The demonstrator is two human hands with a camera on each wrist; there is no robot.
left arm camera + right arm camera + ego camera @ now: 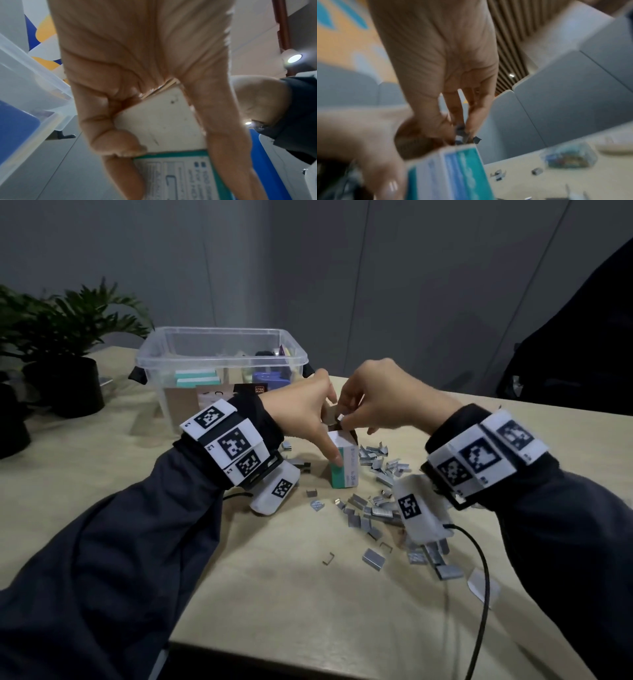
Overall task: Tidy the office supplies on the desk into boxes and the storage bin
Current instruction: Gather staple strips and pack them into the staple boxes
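A small white-and-teal staple box (pixel 344 462) stands upright on the desk (pixel 274 577) with its top flap open. My left hand (pixel 318 422) grips it, thumb on the front face and fingers holding the flap back; the left wrist view shows the flap (pixel 163 121) against the palm. My right hand (pixel 356 414) hovers over the open top and pinches a clump of staples (pixel 460 133) just above the box (pixel 450 170). Loose staple strips (pixel 373 511) lie scattered right of and in front of the box.
A clear storage bin (pixel 150 361) with several supplies inside stands behind the box. Potted plants (pixel 68 337) sit at the far left. A black cable (pixel 481 577) and a paper scrap (pixel 481 587) lie at the right. A bag of coloured clips (pixel 570 158) sits further off.
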